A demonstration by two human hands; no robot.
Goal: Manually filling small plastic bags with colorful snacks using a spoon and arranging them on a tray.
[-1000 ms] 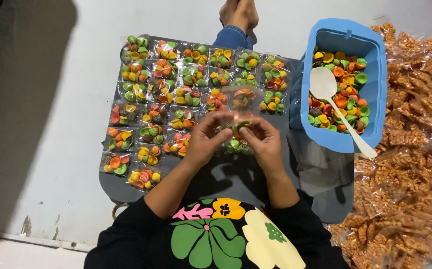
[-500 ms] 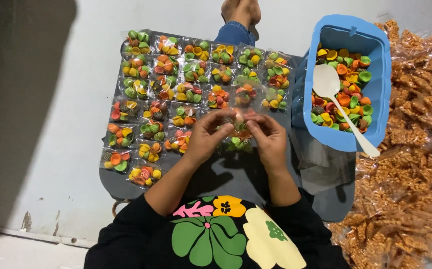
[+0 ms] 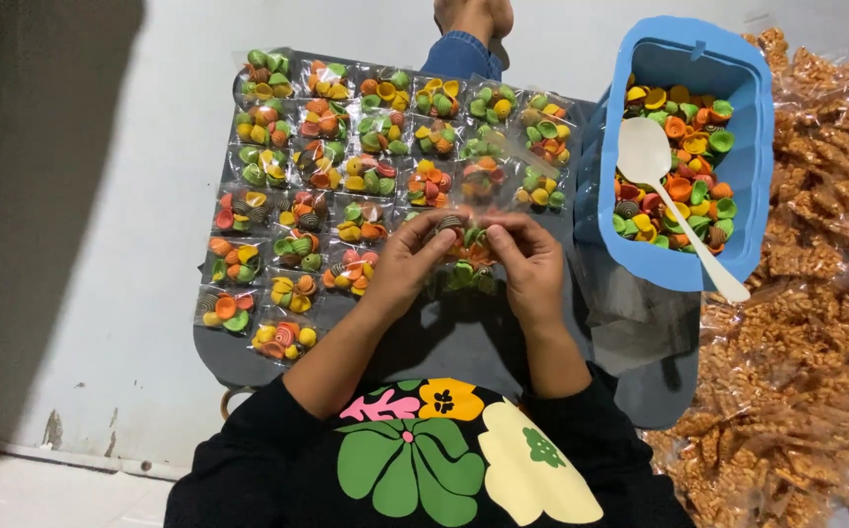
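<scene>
i see both hands meeting over the near edge of a dark tray [image 3: 248, 362]. my left hand [image 3: 415, 259] and right hand [image 3: 527, 259] are close together, fingertips pinching a small clear packet [image 3: 464, 249] of coloured shell snacks between them. the left fingers curl over the packet's top left corner, the right fingers grip its right side. the packet sits just above the tray, at the right end of the third row from me, and part of it is hidden by the fingers, so i cannot tell whether its mouth is sealed.

filled packets [image 3: 346, 176] lie in neat rows across the tray, touching one another, each with orange, green, yellow and red shells inside. the rows run from the far edge down to the near left corner, where one more packet [image 3: 283, 337] lies by itself.

just right of the tray stands a blue tub [image 3: 747, 147], holding loose shells in the same colours. a white spoon [image 3: 674, 200] rests in it, bowl on the shells, handle leaning over the near rim.

further right, a heap of bags [image 3: 816, 342] with brown fried snacks covers the floor. beyond the tray, a bare foot [image 3: 473, 18] and a denim leg [image 3: 459, 54] show at the top.
</scene>
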